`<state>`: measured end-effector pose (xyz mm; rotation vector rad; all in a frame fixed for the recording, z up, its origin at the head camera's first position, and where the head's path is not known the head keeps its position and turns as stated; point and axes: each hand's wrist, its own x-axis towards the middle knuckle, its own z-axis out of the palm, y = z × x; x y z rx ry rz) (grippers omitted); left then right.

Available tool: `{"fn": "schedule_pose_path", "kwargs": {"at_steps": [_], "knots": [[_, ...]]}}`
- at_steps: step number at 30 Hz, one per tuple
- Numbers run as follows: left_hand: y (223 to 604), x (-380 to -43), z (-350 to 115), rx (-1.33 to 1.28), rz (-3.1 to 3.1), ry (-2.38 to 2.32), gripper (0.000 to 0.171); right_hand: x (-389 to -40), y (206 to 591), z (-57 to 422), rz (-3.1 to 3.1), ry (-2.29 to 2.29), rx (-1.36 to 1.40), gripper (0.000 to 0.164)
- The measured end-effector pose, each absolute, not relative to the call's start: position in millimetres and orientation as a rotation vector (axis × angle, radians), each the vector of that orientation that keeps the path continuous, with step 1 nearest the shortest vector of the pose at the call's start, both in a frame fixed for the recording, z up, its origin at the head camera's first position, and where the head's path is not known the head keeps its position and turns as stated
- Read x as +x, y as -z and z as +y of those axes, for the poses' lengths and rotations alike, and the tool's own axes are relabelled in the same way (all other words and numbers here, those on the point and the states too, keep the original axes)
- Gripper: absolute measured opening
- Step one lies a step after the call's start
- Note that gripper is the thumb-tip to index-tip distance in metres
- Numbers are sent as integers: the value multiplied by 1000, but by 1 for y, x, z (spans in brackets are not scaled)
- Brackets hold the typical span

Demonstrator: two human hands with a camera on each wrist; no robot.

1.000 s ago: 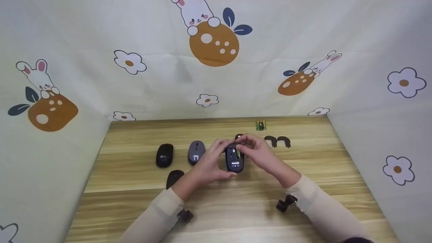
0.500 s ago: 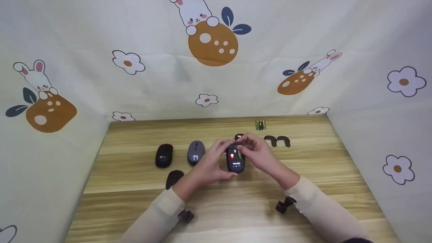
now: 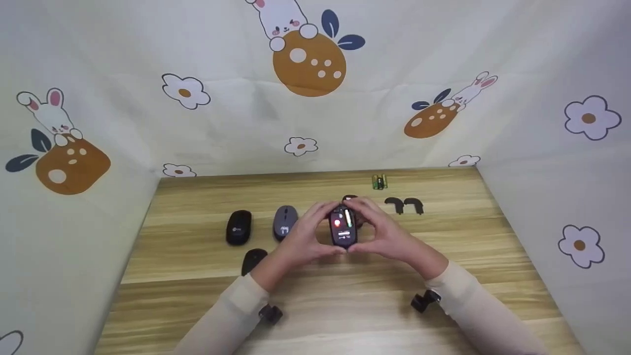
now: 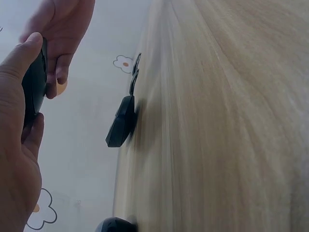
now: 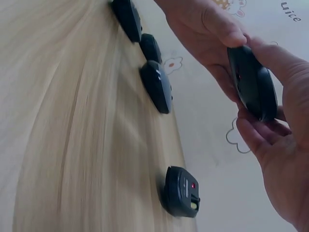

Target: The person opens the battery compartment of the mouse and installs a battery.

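Hands [image 3: 308, 236] [image 3: 387, 234] rnd mouse [image 3: 342, 234], edges pt hidden

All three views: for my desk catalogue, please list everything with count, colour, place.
Table: 1, wood-toned, below
Printed cloth: count unclear, cream, around
Held mouse: 1, black, above table
Upturned mouse: 1, black, behind held mouse
Black mice: 2, black, left
Grey mouse: 1, grey, left
Loose batteries: uncountable here, green-black, far edge
Curved pieces: 2, black, right
Wrist devices: 2, black, at cuffs
Sleeves: 2, pale, on forearms
Left hand: 1, gripping held mouse's left
Right hand: 1, gripping its right
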<state>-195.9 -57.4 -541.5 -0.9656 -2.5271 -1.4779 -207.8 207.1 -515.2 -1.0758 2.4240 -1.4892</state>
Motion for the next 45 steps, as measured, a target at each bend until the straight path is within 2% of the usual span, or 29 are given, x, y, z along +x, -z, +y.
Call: {"fn": "schedule_pose_path", "kwargs": {"at_steps": [5,12,27,45], "knots": [[540,-198,-52,-987,-2537,1480,110,-210,515,218,2485,1373,-1157,105],[539,-206,-42,-997,-2610,1457,110,-220,519,230,2562,1268,-1253,102],[536,-238,-15,-1063,-2715,1342,104,-237,525,258,2639,1217,-1155,97],[553,-263,20,-1028,-2792,1267,101,-255,537,281,2711,1060,-984,94]]}}
